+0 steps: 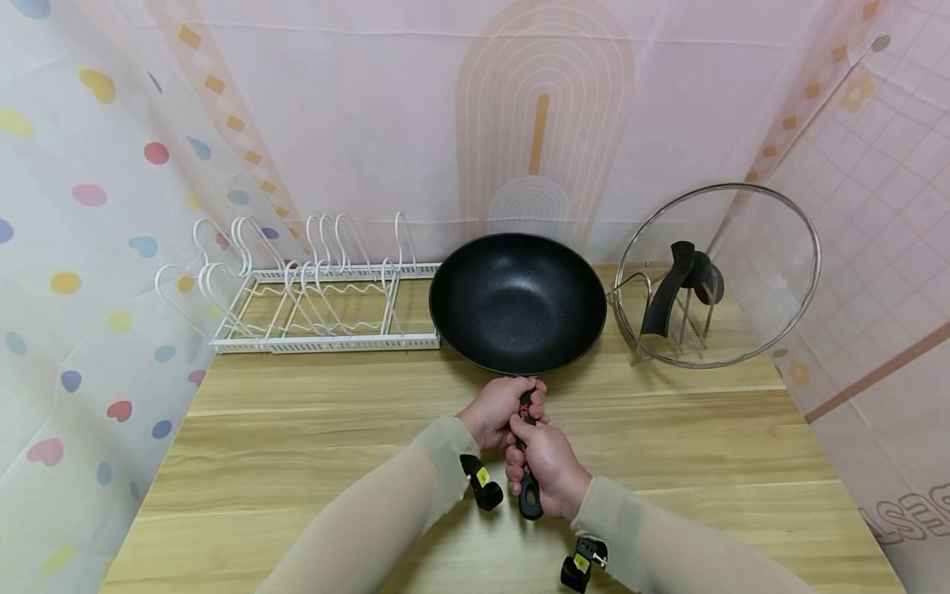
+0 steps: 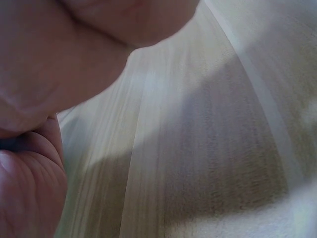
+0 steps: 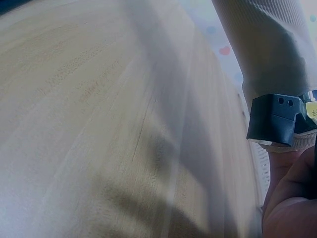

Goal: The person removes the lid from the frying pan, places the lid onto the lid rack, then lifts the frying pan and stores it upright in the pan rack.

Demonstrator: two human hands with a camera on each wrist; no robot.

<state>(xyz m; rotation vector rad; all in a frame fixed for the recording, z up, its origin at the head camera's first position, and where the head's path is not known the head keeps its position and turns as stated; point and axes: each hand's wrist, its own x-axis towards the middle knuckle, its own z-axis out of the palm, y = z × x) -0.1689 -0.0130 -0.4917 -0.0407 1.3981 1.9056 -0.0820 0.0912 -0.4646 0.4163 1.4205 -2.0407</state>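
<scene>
A black wok (image 1: 517, 304) is at the centre of the head view, its dark inside facing up toward me. Its long black handle (image 1: 530, 495) points back toward me. My left hand (image 1: 505, 410) grips the handle close to the pan. Just behind it, my right hand (image 1: 547, 464) grips the same handle, with the looped end sticking out below. Part of the left hand (image 2: 59, 59) fills the upper left of the left wrist view. Whether the wok's base touches the table cannot be told.
Left of the wok stands a white wire rack (image 1: 326, 342) with upright loops. To the right, a glass lid (image 1: 757, 272) with a black handle (image 1: 671, 289) leans upright on a metal wire stand (image 1: 693, 326). Patterned curtains (image 1: 371, 124) enclose the wooden table (image 1: 312, 445).
</scene>
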